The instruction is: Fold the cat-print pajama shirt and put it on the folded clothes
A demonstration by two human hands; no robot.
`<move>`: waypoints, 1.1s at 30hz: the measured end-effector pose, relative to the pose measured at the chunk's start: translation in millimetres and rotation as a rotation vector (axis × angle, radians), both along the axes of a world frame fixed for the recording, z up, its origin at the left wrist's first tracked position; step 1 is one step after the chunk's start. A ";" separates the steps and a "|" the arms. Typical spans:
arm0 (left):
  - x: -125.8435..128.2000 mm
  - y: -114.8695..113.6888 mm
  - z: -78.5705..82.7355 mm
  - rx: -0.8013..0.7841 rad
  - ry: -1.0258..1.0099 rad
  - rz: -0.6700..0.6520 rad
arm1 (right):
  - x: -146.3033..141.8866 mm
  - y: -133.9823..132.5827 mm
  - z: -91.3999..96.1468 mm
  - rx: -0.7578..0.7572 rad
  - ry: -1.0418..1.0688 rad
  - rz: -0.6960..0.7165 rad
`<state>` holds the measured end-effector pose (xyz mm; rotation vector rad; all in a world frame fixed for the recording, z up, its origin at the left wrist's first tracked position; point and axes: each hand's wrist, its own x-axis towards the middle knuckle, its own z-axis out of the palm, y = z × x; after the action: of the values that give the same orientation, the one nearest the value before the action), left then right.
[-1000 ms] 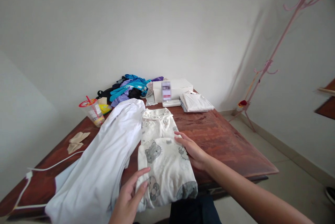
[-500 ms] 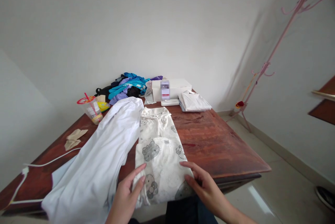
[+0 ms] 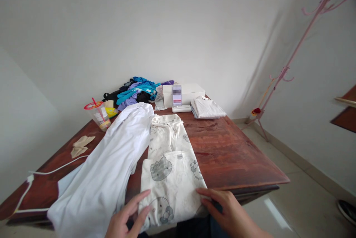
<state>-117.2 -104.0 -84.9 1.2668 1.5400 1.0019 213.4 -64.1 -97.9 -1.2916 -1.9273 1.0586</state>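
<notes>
White pyjama pants (image 3: pixel 182 188) printed with grey cat faces lie lengthwise on the table, gathered waistband at the far end. Their near part is doubled over, and a small grey tag shows by the fold's upper edge. My left hand (image 3: pixel 126 212) grips the left side of the folded part near the table's front edge, thumb and fingers closed on the cloth. On the opposite side my right hand (image 3: pixel 222 204) pinches the same layers. The lowest part of the cloth hangs at the edge above my lap. To the left stretches a long white garment (image 3: pixel 111 160).
Along the wooden table (image 3: pixel 230 156) stand a plastic cup (image 3: pixel 98 115) with a straw, a heap of clothes (image 3: pixel 136 93), a white box (image 3: pixel 191 95) and a folded white garment (image 3: pixel 208 107). A beige cloth (image 3: pixel 82 145) and white cable (image 3: pixel 59 169) lie left. A pink coat rack (image 3: pixel 296 50) stands right.
Both hands have drawn the folded part of the pants toward me, so its upper edge sits lower. The view has shifted slightly.
</notes>
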 end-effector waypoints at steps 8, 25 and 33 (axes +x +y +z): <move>-24.4 8.3 0.6 0.397 0.557 -0.119 | 13.0 -1.3 18.8 -0.009 -0.041 0.064; -20.2 56.3 15.3 0.743 1.266 -0.628 | 10.7 75.3 41.8 0.412 -0.288 0.573; -24.1 57.2 8.8 0.684 1.181 -0.714 | 18.1 77.1 29.8 0.380 -0.344 0.673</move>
<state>-141.4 -46.8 -76.1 2.9632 1.2608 0.2157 231.6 13.0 -68.1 -0.6427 -2.7689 0.7168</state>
